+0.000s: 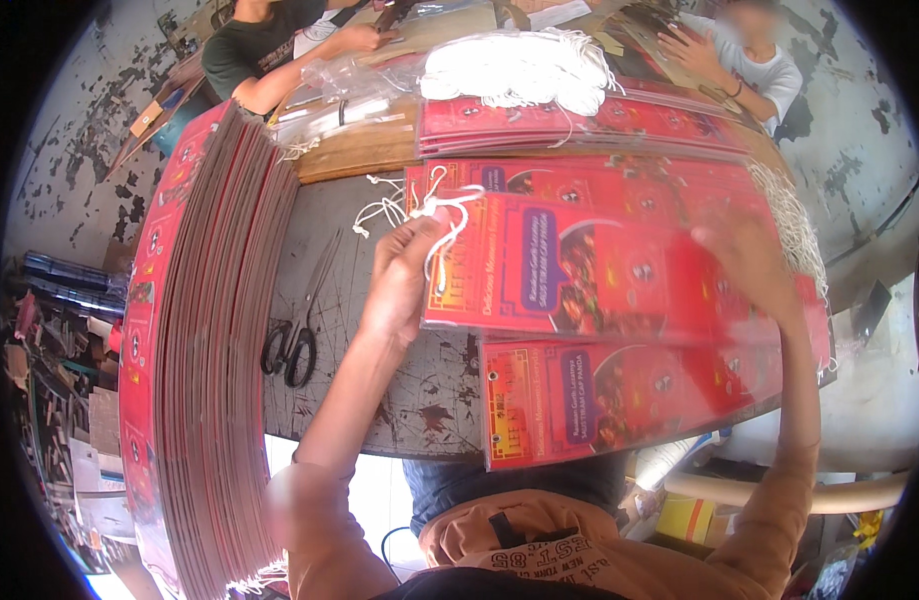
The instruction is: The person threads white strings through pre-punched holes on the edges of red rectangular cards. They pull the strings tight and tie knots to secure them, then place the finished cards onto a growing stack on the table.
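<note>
Head: card (604,268) right of left grip (409,258)

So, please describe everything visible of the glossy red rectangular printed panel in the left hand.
The panel looks flat and plastic-covered, with a yellow left end, a purple label and a food picture. It extends crosswise, overlapping similar red panels in view. The left hand pinches its upper left corner with white cord; the blurred right hand is over its right part, contact unclear.

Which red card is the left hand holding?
The red card in the middle: the left hand pinches its left end, beside white string. The card nearest the body shows no string and isn't in that hand.
</note>
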Motion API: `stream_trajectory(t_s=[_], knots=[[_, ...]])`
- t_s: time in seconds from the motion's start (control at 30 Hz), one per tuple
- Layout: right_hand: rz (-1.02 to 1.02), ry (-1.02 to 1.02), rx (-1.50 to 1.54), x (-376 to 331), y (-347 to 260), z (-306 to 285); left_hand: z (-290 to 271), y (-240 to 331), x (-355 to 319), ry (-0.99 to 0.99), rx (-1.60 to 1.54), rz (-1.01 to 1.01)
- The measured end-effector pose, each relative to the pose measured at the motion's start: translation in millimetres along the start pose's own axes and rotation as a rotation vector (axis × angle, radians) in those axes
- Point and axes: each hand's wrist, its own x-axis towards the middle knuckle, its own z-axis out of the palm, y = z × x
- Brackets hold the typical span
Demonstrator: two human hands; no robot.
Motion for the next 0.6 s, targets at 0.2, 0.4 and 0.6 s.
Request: stream_trajectory(t_s=[0.2,0.4,0.6], knots=[[-0.127,0.108,0.036,37,-13,-8,-2,6,11,0.151,0.008,0.109],[-0.409,0.515,-0.302,64,-3,14,-22,0,40,0.179,-0.049,0.202],[-0.176,0.084,-0.294,16,18,17,-33,11,36,0.474,1.246,0.917]])
